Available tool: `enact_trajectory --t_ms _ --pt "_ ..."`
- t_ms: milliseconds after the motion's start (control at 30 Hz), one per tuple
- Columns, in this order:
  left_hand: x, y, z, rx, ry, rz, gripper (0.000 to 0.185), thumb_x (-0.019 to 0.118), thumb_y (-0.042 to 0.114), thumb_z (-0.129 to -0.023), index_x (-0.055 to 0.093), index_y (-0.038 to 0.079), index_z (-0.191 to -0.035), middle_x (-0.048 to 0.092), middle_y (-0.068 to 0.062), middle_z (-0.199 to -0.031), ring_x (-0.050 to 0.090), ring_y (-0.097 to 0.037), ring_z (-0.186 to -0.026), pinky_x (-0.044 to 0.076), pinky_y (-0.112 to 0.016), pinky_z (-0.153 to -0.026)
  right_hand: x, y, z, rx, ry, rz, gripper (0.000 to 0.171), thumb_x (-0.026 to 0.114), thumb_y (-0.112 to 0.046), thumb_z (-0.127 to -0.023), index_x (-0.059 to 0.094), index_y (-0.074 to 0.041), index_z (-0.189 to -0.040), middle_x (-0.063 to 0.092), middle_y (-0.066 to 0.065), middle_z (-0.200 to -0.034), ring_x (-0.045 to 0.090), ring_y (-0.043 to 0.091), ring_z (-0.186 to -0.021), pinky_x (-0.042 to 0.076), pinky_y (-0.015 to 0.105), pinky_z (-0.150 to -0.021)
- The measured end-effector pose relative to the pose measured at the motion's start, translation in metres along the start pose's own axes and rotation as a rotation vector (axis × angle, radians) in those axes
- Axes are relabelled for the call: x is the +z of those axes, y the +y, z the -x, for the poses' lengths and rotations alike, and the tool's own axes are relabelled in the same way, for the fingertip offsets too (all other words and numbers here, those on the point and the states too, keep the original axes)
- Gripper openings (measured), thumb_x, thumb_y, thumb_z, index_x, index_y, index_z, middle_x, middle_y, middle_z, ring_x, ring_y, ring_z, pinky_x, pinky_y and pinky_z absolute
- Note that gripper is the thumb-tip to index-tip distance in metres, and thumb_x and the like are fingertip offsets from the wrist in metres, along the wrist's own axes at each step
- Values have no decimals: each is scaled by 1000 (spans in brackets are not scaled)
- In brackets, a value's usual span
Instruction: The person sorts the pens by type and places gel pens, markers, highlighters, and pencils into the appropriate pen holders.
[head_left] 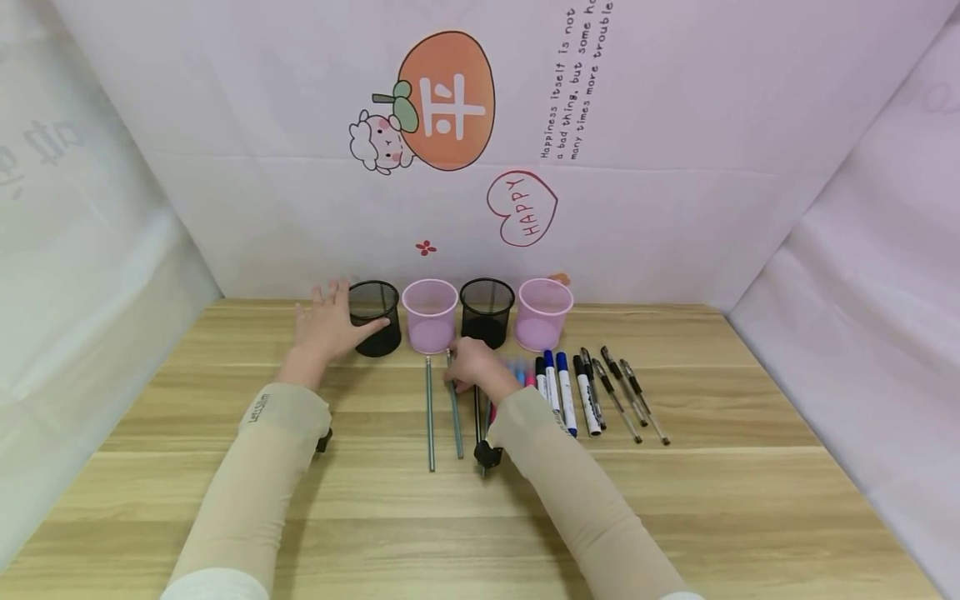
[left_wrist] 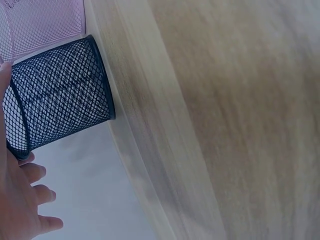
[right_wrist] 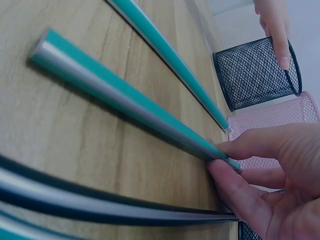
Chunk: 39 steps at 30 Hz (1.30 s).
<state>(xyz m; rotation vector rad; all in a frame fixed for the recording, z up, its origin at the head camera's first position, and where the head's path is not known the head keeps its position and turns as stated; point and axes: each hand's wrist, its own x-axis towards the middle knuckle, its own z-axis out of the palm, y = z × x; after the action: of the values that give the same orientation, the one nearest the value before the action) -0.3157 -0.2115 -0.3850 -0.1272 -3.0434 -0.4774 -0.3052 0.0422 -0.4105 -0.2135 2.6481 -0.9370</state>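
Observation:
My left hand (head_left: 326, 329) is at the leftmost black mesh pen cup (head_left: 378, 340), thumb reaching across its rim and the other fingers spread along its far left side. That cup (left_wrist: 62, 92) stands upright, seen sideways in the left wrist view. With thumb and fingertips, my right hand (head_left: 480, 367) pinches a green pencil (right_wrist: 125, 102) close to its top end, in front of the pink cup. To its left lies another green pencil (head_left: 430, 417). Dark-barrelled pencils (right_wrist: 110, 200) lie beside the pinched one, partly hidden under my right wrist in the head view.
Beside the black cup stand a pink mesh cup (head_left: 431, 325), a second black cup (head_left: 487, 312) and a second pink cup (head_left: 543, 321). Several markers (head_left: 567, 396) and black gel pens (head_left: 621, 387) lie to the right. A white printed cloth (head_left: 300, 200) hangs behind the table.

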Motion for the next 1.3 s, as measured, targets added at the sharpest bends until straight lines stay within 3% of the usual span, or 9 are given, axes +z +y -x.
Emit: enact_trajectory --t_ms 400,533,633,700,1133,1300 --pt "1 -1 -1 3 3 0 111 54 72 -93 9 -1 -163 9 -27 -167 3 -54 -151 3 -77 -113 -4 10 7 -14 -40 -328 66 68 6 -88 46 3 -150 55 25 -142 63 19 -62 62 32 -62" --pt "2 -2 -1 5 3 -17 111 52 74 -93 9 -1 -163 10 -27 -167 3 -54 -151 4 -76 -114 -6 15 8 -26 -60 -391 69 69 4 -89 43 1 -153 66 24 -116 63 18 -63 62 33 -63" --pt "2 -1 -1 4 1 -19 111 52 73 -93 9 -1 -163 10 -27 -167 4 -54 -151 5 -76 -114 -8 17 11 -38 -71 -445 71 70 5 -89 41 -1 -154 65 18 -93 62 18 -62 62 35 -63" --pt "1 0 0 1 0 -12 111 53 73 -94 8 -1 -163 10 -27 -167 3 -54 -151 4 -76 -114 -10 18 13 -48 -77 -474 71 69 6 -89 41 -2 -155 63 13 -89 62 18 -63 63 36 -63" --pt "-1 1 1 -3 2 14 110 55 71 -94 6 2 -164 12 -27 -167 4 -55 -151 6 -77 -113 -26 12 25 -138 -84 -484 71 65 7 -90 40 -5 -155 64 20 -102 63 20 -65 63 42 -69" --pt "-1 1 2 -1 8 16 110 55 71 -93 6 2 -164 12 -27 -167 4 -54 -151 5 -77 -113 -32 9 28 -146 -76 -500 71 65 9 -90 41 -6 -155 63 17 -97 63 22 -64 62 48 -72"
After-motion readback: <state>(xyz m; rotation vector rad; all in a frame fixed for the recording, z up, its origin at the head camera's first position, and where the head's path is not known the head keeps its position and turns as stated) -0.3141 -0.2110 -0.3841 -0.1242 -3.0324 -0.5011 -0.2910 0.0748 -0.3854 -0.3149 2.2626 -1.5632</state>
